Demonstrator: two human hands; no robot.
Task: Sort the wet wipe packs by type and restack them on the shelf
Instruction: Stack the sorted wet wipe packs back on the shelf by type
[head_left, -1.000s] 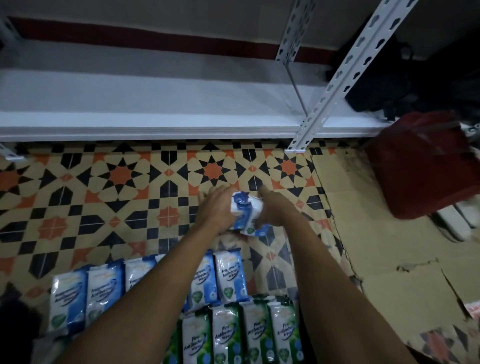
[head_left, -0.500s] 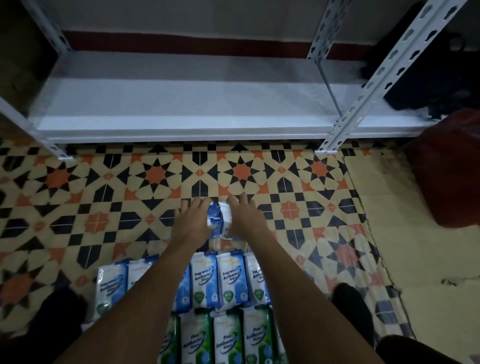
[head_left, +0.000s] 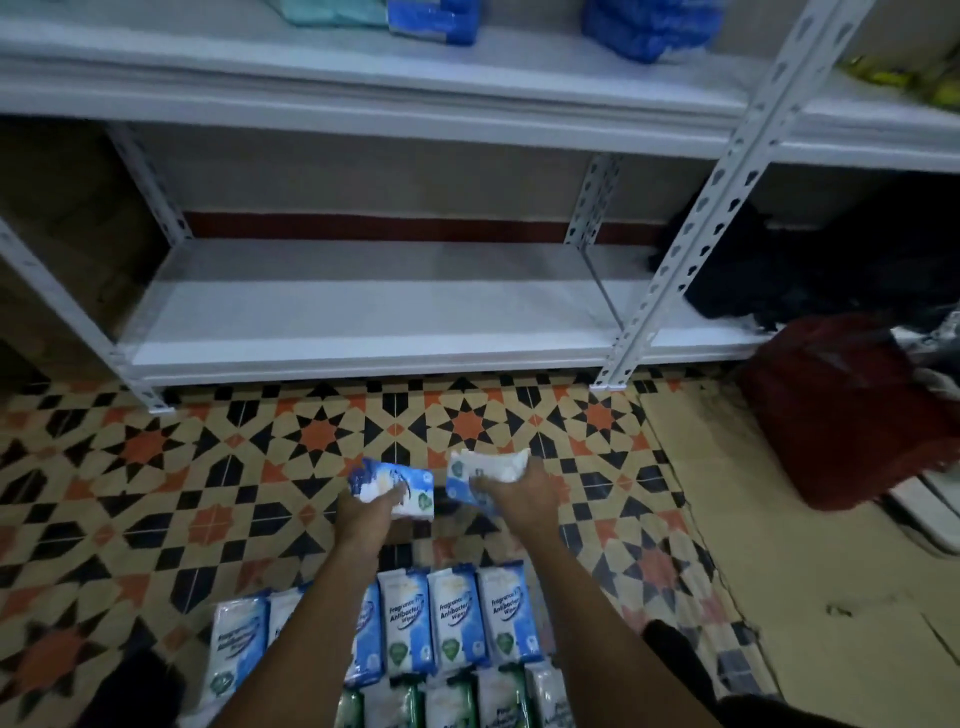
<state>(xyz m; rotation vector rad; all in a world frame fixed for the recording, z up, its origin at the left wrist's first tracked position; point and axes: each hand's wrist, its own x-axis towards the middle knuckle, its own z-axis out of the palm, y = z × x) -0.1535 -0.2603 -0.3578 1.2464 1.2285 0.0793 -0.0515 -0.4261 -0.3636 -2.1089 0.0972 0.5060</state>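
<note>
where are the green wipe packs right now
In the head view, the green packs lie on the patterned floor at the bottom edge, between the forearms, just behind the row of blue packs.

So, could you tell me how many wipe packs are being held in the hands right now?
2: one blue pack in the left hand and one blue pack in the right hand, both above the tiled floor. None appear hidden behind either.

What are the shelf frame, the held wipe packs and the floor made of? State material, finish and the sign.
Shelf frame: likely painted steel, matte white; perforated angle posts.
Wipe packs in the left hand and right hand, blue-and-white pack and second pack: soft plastic film, printed, slightly glossy; they crumple in the grip.
Floor: probably ceramic or cement tile, patterned; visible joints.
</note>
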